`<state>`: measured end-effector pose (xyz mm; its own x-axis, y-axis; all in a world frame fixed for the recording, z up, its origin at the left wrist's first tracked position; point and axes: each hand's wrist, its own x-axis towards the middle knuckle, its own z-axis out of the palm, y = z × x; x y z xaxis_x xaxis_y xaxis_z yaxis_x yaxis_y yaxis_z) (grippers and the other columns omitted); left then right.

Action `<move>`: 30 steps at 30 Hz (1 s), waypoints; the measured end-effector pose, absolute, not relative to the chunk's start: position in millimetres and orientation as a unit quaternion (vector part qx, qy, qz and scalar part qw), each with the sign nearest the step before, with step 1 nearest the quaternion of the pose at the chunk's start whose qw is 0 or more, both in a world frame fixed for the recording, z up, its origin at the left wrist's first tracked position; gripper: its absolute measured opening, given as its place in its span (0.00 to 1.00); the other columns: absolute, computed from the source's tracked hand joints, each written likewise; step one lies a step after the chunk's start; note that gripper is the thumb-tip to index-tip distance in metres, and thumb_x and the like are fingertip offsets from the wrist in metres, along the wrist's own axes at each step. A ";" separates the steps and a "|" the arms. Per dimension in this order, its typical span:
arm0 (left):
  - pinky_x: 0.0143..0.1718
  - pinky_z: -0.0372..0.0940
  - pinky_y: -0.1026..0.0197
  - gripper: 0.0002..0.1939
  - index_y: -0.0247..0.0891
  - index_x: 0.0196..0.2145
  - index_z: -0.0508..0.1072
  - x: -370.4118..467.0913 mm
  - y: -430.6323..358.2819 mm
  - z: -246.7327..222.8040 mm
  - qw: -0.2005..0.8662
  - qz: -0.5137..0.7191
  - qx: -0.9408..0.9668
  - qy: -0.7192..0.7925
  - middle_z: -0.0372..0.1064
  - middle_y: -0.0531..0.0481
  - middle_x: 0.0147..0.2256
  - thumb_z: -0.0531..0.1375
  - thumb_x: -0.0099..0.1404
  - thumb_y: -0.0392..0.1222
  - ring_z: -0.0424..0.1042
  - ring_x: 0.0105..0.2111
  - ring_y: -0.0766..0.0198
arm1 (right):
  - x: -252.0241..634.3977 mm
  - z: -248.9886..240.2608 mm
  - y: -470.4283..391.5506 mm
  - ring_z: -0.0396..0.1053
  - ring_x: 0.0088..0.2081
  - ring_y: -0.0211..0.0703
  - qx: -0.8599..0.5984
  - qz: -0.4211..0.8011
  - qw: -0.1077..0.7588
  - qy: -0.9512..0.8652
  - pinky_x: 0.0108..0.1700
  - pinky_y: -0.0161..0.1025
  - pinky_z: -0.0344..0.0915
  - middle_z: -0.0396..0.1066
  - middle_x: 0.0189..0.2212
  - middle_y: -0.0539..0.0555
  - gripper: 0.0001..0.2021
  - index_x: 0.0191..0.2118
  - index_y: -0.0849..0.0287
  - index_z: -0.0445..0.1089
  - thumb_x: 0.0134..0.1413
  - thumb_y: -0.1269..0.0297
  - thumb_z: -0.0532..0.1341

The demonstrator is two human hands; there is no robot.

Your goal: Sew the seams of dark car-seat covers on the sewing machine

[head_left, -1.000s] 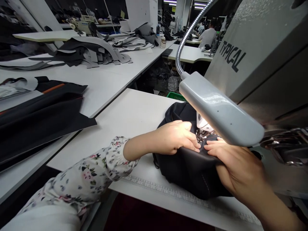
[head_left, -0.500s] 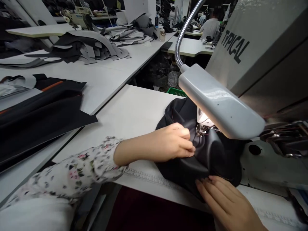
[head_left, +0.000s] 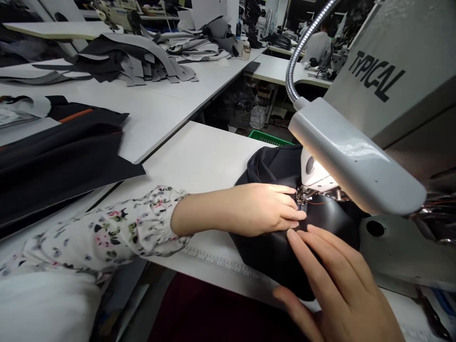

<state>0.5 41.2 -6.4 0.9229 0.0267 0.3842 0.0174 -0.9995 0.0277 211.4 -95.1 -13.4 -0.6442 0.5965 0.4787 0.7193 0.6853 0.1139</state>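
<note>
A person sits at a sewing machine (head_left: 399,95), seen from a camera on their head. A bundle of smooth black material (head_left: 285,237), faintly glossy like leather or vinyl and bunched into soft rounded folds, lies on the white worktable (head_left: 199,161) directly under the machine's metal presser foot (head_left: 302,194).

The left hand (head_left: 263,209), coming from a white sleeve (head_left: 121,232) printed with small pink and dark flowers, lies flat on the black material with its fingers stretched toward the presser foot; it presses down and is not closed around anything. The right hand (head_left: 335,285) rests on the near edge of the same material, fingers spread and extended, also pressing flat with nothing grasped. The fingertips of the two hands are just beside each other.

A pale grey lamp head (head_left: 352,156), smooth and oblong, hangs over the needle area on a ribbed, flexible metal neck. The grey machine body bears the word "TYPICAL" in dark slanted capitals. A printed ruler strip (head_left: 221,261) runs along the table's front edge.

On the neighbouring table to the left lie flat black fabric panels (head_left: 60,156), one with an orange trim, and farther back a loose heap of grey strips (head_left: 142,61). A green basket (head_left: 269,138) shows beyond the table.
</note>
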 end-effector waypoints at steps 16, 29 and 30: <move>0.66 0.66 0.50 0.14 0.51 0.41 0.84 9.9 48.8 26.3 0.084 0.012 0.994 0.073 0.82 0.54 0.47 0.64 0.64 0.33 0.77 0.54 0.53 | 213.5 -12.6 -85.1 0.72 0.50 0.59 -0.356 -0.170 0.220 -0.892 0.54 0.51 0.65 0.78 0.47 0.66 0.16 0.56 0.76 0.71 0.65 0.77 0.58; 0.54 0.72 0.58 0.11 0.39 0.33 0.81 13.3 32.9 -26.4 -0.056 0.246 0.965 0.067 0.81 0.46 0.41 0.60 0.70 0.30 0.79 0.41 0.62 | 230.7 -11.0 -66.3 0.70 0.49 0.52 -0.369 -0.129 0.211 -0.896 0.53 0.46 0.64 0.78 0.45 0.59 0.15 0.52 0.69 0.72 0.66 0.82 0.54; 0.55 0.72 0.58 0.12 0.38 0.34 0.81 14.0 29.1 -28.9 -0.065 0.251 0.963 0.078 0.81 0.45 0.41 0.59 0.71 0.30 0.78 0.41 0.62 | 231.4 -11.1 -65.0 0.70 0.49 0.50 -0.368 -0.124 0.211 -0.897 0.53 0.45 0.64 0.78 0.45 0.58 0.15 0.52 0.68 0.72 0.66 0.82 0.54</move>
<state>14.0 29.1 -28.9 0.8622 0.1172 0.4928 0.1826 -0.9794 -0.0865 231.4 -65.0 -11.1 -0.6398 0.6085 0.4694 0.7131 0.6978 0.0674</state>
